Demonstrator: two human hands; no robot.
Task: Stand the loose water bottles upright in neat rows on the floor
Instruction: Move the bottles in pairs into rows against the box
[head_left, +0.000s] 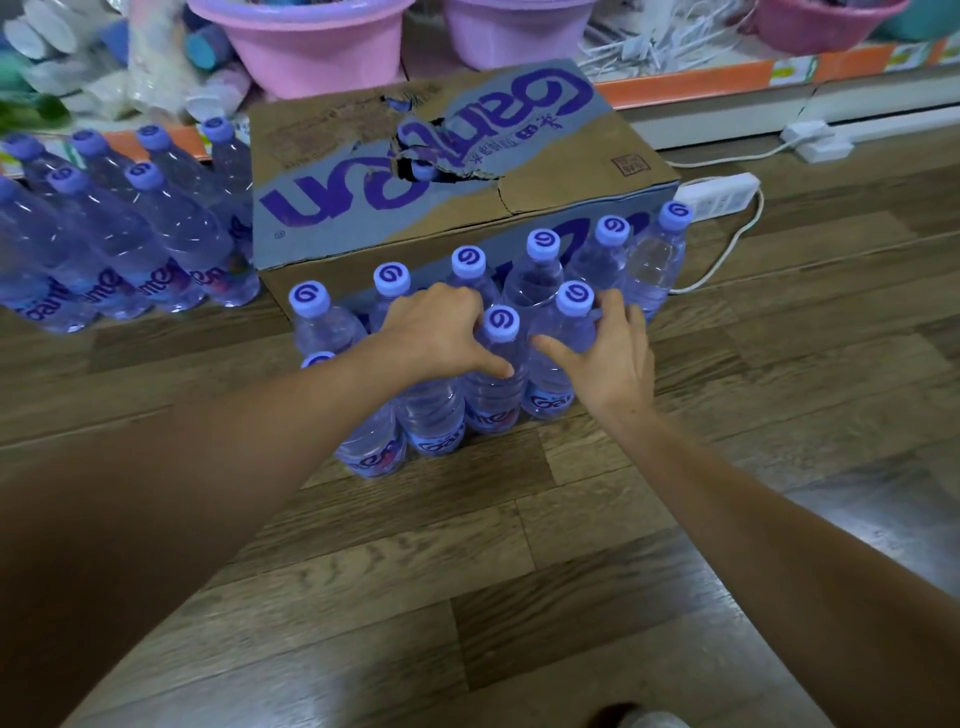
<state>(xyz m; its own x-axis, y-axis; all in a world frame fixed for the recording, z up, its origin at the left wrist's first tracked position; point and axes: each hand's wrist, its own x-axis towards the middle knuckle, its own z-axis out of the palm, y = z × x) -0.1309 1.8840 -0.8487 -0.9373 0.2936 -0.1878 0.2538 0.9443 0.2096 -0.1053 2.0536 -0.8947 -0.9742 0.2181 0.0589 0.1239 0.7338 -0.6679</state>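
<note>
Your two forearms fill the near part of the view, reaching forward over the wood-plank floor (571, 597) to the cluster of water bottles (488, 384) standing in front of the torn cardboard carton (571, 171). Your left hand (436, 327) lies over the top of a front-row bottle, fingers curled round its shoulder and the thumb stretched right across the next bottle's body. Your right hand (608, 358) grips the rightmost front bottle (563, 364) from its right side, fingers wrapped behind the neck and the thumb pointing left towards your left thumb. The two thumbs sit near each other, the purple-capped bottle (501, 325) between them.

Every bottle here stands with its long axis upright, cap up. The back row runs along the carton's face, rising to the right; the front row sits just before it, touching. Both hands are equally near, so I judge you are squeezing the front row tight. The bottles are clear, with lilac caps and purple labels. Another upright group (119, 234) stands well apart, left of the carton.
</note>
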